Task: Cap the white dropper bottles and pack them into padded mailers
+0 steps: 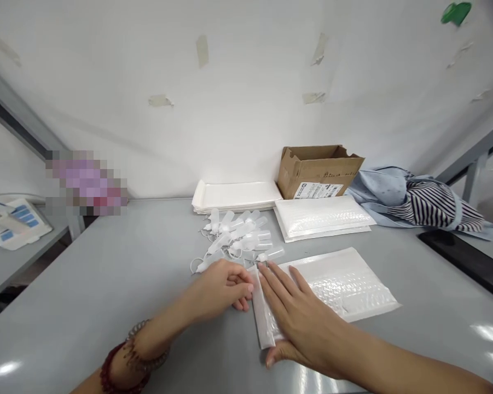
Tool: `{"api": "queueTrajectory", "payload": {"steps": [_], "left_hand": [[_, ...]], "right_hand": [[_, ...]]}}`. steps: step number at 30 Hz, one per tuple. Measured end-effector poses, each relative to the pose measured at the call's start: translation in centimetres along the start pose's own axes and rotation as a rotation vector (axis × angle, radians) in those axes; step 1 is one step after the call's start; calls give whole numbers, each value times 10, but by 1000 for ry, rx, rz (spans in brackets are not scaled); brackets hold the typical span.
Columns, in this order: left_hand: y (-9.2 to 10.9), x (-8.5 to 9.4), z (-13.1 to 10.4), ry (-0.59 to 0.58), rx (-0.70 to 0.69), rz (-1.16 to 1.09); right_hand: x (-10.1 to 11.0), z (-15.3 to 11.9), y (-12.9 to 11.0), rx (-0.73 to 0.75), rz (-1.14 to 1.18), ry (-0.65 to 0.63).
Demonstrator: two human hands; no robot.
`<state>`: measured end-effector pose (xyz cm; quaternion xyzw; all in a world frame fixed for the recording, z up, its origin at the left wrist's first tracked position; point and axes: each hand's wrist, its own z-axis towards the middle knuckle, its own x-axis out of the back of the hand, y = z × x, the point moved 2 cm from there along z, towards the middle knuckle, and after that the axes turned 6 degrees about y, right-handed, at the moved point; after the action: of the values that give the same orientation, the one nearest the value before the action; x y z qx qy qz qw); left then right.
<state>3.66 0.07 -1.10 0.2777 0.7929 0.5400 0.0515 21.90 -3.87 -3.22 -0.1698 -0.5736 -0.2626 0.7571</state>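
A white bubble mailer (357,279) lies flat on the grey table, its folded flap (262,317) at the left end. My right hand (295,306) rests palm down across the mailer beside the flap, fingers stretched and thumb apart. At the flap's left edge is my left hand (225,287), its fingers curled in and the thumb against them. Whatever lies between those fingertips, if anything, is hidden. Just beyond my hands sits a loose pile of small translucent squeeze bottles (232,235) with white tips and tethered caps.
Behind the bottles is a stack of white mailers (238,194). More bubble mailers (324,216) lie before an open cardboard box (320,169). Blue and striped cloth (430,202) and a black phone-like slab (468,262) are at right. A white-and-blue device (20,221) stands far left.
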Motion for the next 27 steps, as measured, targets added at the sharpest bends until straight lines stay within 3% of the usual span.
{"api": "queueTrajectory", "payload": {"steps": [4,8,10,15,18,21,27], "left_hand": [[-5,-8,3,86,-78,164],[-7,-15,4,298,-386,630],[-7,-17,2,345,-479,791],[-7,-17,-2,314,-534,946],[-5,-20,-5,343,-683,1040],[-5,-27,-8,302,-829,1187],[-3,-34,-12,227,-891,1329]], "right_hand": [[3,3,3,-2,68,11],[10,5,3,32,58,11],[14,5,1,38,11,68],[17,6,-10,123,16,232],[14,5,-19,181,4,274],[13,3,-26,235,-69,345],[13,3,-25,316,-151,256]]}}
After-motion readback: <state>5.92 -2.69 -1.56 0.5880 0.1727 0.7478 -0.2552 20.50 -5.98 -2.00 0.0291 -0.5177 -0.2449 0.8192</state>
